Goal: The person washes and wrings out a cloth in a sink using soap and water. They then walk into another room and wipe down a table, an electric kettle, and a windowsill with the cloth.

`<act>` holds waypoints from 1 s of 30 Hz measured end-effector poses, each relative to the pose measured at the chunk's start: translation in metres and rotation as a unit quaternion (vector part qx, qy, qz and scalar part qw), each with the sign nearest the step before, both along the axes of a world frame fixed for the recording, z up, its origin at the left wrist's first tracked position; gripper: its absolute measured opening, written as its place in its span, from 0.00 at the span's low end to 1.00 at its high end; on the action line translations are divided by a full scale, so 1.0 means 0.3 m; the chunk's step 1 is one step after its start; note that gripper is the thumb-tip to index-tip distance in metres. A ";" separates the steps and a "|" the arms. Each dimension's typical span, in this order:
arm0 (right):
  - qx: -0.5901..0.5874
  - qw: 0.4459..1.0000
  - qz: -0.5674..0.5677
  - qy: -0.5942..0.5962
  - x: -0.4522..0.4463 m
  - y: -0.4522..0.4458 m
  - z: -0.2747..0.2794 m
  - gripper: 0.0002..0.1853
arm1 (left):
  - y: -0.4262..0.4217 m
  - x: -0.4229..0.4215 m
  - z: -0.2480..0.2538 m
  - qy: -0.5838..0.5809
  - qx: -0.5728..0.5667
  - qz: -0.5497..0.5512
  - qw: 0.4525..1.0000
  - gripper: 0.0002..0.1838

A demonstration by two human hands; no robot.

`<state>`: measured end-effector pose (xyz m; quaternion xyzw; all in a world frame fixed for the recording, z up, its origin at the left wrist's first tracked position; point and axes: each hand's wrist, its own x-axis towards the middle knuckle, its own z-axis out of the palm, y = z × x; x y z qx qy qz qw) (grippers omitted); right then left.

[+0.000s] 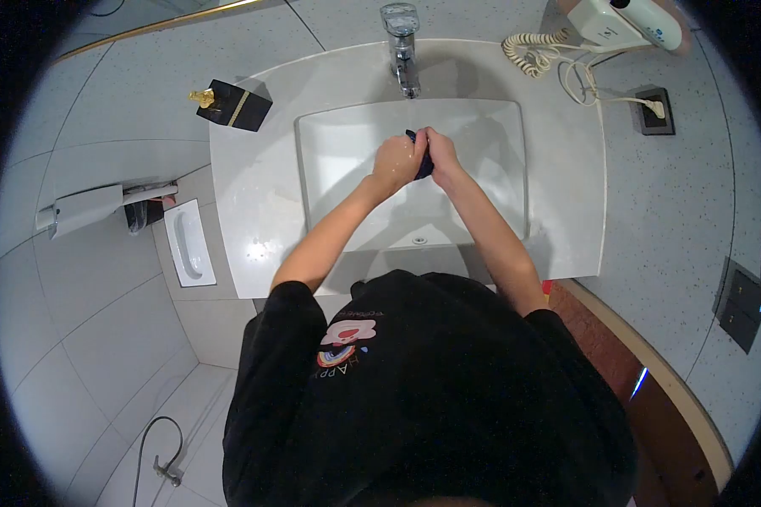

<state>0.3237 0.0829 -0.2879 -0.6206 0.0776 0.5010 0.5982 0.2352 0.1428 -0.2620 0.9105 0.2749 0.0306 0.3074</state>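
Both my hands meet above the white sink basin, closed on a small dark navy piece, apparently cloth. My left hand wraps its left side, and drops of water show on the skin. My right hand grips it from the right, thumb near the top. Most of the dark piece is hidden by the fingers; a bit sticks out at the top and more hangs below. The chrome faucet stands just beyond the hands, its spout pointing toward them. Whether water runs from it I cannot tell.
A black dispenser box with a gold top stands on the counter at left. A white hair dryer with a coiled cord hangs at upper right, by a wall socket. A squat toilet lies at left.
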 end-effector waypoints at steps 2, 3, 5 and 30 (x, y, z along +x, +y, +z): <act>0.043 0.992 0.091 0.079 0.041 -0.009 -0.041 0.13 | 0.044 -0.026 -0.062 0.024 0.013 -0.058 0.998 0.30; 0.063 0.982 0.135 0.118 0.057 -0.017 -0.058 0.13 | 0.053 -0.039 -0.099 0.036 0.019 -0.087 0.995 0.29; 0.045 0.972 0.228 -0.035 0.084 0.006 0.057 0.14 | 0.061 -0.049 -0.160 -0.047 -0.016 -0.015 0.999 0.19; 0.189 0.859 0.073 -0.471 0.001 -0.099 0.169 0.45 | 0.024 -0.035 -0.036 -0.208 -0.769 0.201 0.570 0.17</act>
